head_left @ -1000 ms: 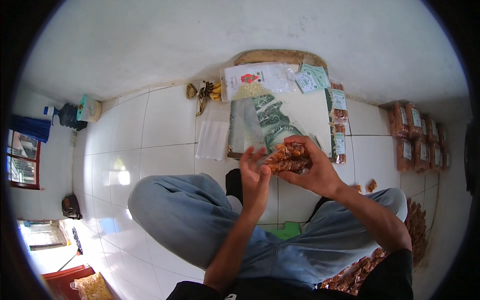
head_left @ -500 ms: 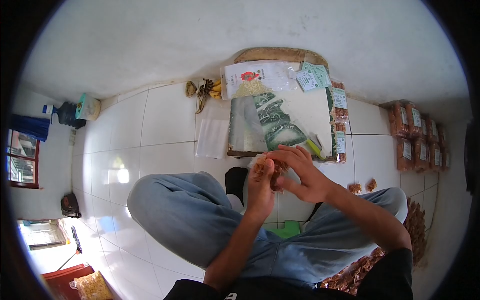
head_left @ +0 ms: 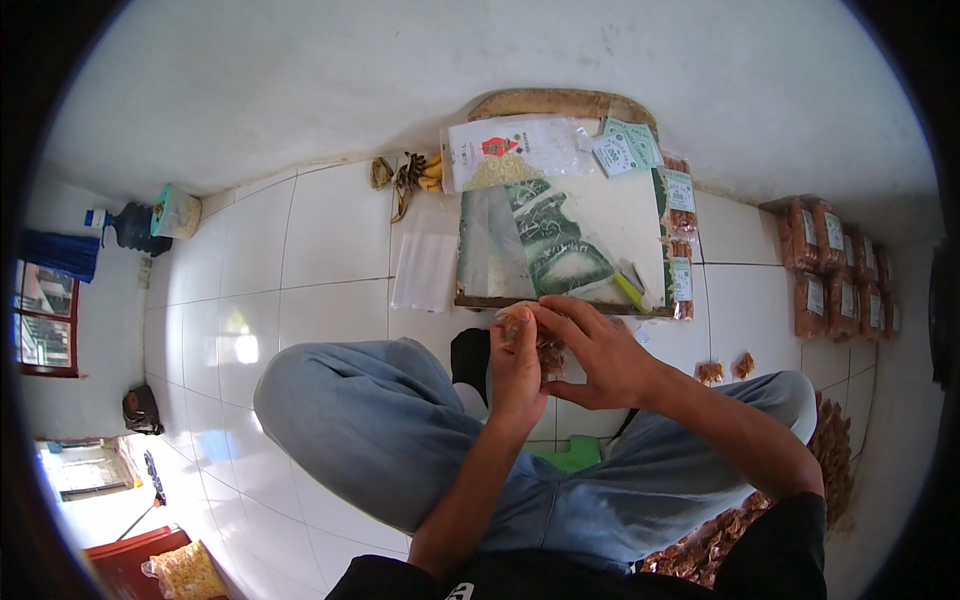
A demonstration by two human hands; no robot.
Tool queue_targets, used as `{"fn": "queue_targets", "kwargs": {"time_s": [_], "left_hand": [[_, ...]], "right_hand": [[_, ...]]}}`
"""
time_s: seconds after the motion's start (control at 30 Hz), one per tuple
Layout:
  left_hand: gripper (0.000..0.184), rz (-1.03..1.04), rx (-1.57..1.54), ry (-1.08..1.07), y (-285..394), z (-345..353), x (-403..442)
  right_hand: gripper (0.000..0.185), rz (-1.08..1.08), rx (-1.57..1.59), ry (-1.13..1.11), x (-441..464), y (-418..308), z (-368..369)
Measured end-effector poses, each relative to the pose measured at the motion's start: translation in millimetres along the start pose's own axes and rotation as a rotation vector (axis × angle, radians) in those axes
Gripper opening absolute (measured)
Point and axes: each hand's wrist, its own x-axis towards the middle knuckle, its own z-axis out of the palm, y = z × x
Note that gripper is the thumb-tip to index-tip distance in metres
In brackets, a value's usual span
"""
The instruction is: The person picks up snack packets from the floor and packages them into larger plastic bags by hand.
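Note:
A small clear plastic bag of brown snack pieces (head_left: 548,352) is between my hands, just in front of the low table's near edge. My left hand (head_left: 516,378) is wrapped round its left side, thumb up along the front. My right hand (head_left: 608,362) cups it from the right, fingers over its top and thumb at its lower side. Part of the bag is hidden by the fingers. Beyond my hands, a green-handled cutter (head_left: 630,290) lies on the low table (head_left: 620,225).
Printed labels (head_left: 628,152) and a printed plastic bag (head_left: 520,150) lie on the table's far side. Clear bags (head_left: 424,272) lie left on the floor, bananas (head_left: 431,174) behind. Filled packs (head_left: 828,262) are stacked right. Two small snack bundles (head_left: 710,373) sit near my right knee.
My right hand's raised, spread fingers have come down and closed over the bag's top. Both hands and the bag have shifted slightly left.

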Motion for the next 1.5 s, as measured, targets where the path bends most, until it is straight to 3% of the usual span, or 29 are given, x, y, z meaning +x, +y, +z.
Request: {"fn": "queue_targets", "kwargs": {"time_s": [0.3, 0.37, 0.47, 0.9, 1.0, 1.13, 1.3, 1.5], "left_hand": [[0.031, 0.037, -0.071, -0.055, -2, 10, 1], [0.054, 0.012, -0.082, 0.067, -3, 11, 1], [0.064, 0.041, -0.115, 0.138, -6, 19, 1], [0.071, 0.143, 0.049, 0.253, -38, 41, -1], [0.068, 0.152, 0.094, 0.207, -43, 41, -1], [0.052, 0.132, -0.024, 0.122, -44, 44, -6], [0.04, 0.132, -0.055, -0.029, -48, 34, -8], [0.033, -0.039, -0.099, -0.077, -38, 38, -15]], "right_hand": [[0.075, 0.058, -0.05, 0.116, -1, 6, 14], [0.075, 0.051, -0.056, 0.139, -1, 6, 16], [0.077, 0.066, -0.121, 0.181, -6, 9, 23], [0.079, 0.301, -0.237, 0.213, -35, 10, 23], [0.077, 0.388, -0.239, 0.227, -39, 5, 18], [0.078, 0.404, -0.217, 0.265, -49, 11, 17], [0.079, 0.308, -0.153, 0.37, -58, 14, 16], [0.078, 0.216, -0.185, 0.39, -65, 18, 21]]}}
